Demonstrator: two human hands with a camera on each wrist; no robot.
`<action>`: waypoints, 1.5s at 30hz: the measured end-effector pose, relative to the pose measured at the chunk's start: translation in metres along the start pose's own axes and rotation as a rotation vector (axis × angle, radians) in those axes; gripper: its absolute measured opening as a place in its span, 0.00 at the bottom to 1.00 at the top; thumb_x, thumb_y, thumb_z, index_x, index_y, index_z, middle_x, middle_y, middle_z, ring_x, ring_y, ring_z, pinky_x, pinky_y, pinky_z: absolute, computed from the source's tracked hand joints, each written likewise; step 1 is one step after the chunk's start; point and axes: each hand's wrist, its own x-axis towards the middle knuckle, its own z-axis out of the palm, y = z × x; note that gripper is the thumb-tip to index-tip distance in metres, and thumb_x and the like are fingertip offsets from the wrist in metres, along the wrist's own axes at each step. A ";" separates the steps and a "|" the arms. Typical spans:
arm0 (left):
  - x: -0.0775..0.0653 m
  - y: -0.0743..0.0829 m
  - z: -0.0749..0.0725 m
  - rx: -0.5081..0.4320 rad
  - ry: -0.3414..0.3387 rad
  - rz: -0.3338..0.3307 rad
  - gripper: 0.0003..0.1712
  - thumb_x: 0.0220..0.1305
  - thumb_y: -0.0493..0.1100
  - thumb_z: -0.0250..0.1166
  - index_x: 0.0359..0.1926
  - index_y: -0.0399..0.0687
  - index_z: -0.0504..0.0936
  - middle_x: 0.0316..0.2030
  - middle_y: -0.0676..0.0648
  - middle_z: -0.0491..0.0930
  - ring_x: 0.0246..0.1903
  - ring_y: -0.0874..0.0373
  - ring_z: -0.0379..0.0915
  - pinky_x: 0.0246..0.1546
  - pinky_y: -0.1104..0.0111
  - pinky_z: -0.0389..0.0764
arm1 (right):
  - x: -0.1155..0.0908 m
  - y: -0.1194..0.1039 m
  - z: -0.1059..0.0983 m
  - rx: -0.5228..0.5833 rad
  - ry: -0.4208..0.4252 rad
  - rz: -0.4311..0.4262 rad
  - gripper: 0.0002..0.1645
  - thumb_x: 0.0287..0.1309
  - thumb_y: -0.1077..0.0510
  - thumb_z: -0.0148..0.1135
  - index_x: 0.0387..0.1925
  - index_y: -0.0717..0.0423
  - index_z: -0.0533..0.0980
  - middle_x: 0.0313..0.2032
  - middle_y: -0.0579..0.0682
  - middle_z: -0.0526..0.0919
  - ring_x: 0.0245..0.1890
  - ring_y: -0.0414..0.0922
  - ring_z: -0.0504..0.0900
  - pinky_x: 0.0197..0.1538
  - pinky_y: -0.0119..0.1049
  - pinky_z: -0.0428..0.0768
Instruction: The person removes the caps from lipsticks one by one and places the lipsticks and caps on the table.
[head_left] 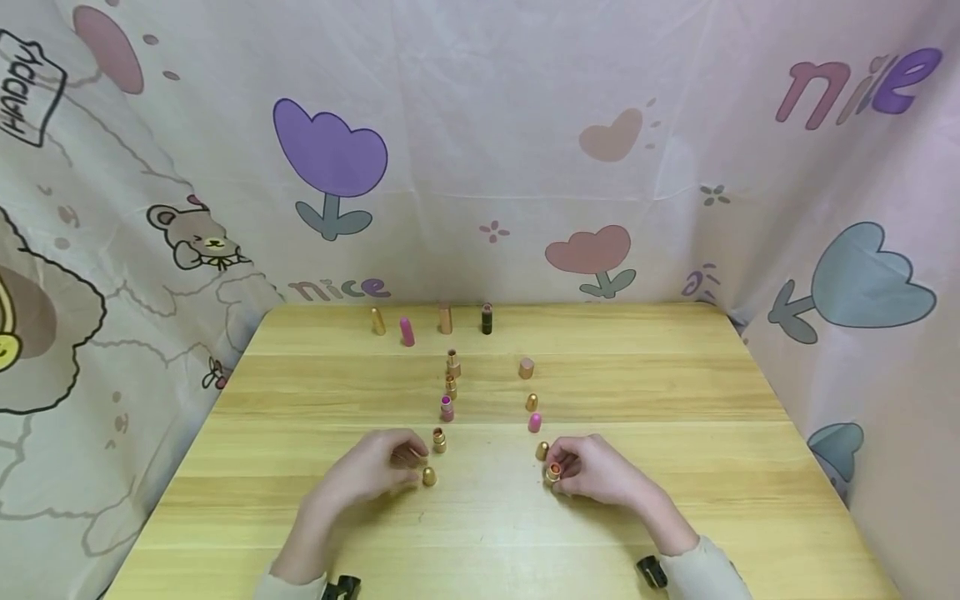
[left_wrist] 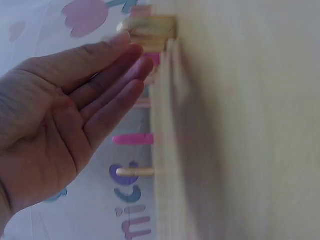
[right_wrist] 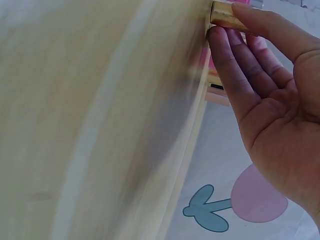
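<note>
My right hand (head_left: 592,471) pinches an uncapped gold lipstick (head_left: 552,472) with a reddish tip between thumb and fingers. In the right wrist view its gold base (right_wrist: 227,16) shows low over the wood. A gold cap (head_left: 542,451) stands just behind that lipstick. My left hand (head_left: 378,467) has its fingers relaxed beside another gold cap (head_left: 428,477); in the left wrist view the thumb tip overlaps that cap's rounded end. Behind this cap stands an open gold lipstick (head_left: 439,441).
Farther back on the left are uncapped lipsticks, one magenta (head_left: 447,408). On the right a pink cap (head_left: 535,423), a gold cap (head_left: 532,402) and a rose-gold cap (head_left: 527,368) form a row. Several lipsticks, one black (head_left: 487,319), stand near the table's (head_left: 637,342) back edge, before a printed curtain (head_left: 465,125).
</note>
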 end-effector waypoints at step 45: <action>0.163 -0.099 -0.087 -0.412 0.832 -0.305 0.26 0.74 0.31 0.58 0.69 0.29 0.67 0.65 0.30 0.73 0.66 0.40 0.71 0.70 0.57 0.75 | 0.003 0.001 0.002 0.038 -0.006 0.033 0.17 0.49 0.69 0.78 0.40 0.54 0.82 0.36 0.42 0.86 0.36 0.38 0.85 0.42 0.27 0.87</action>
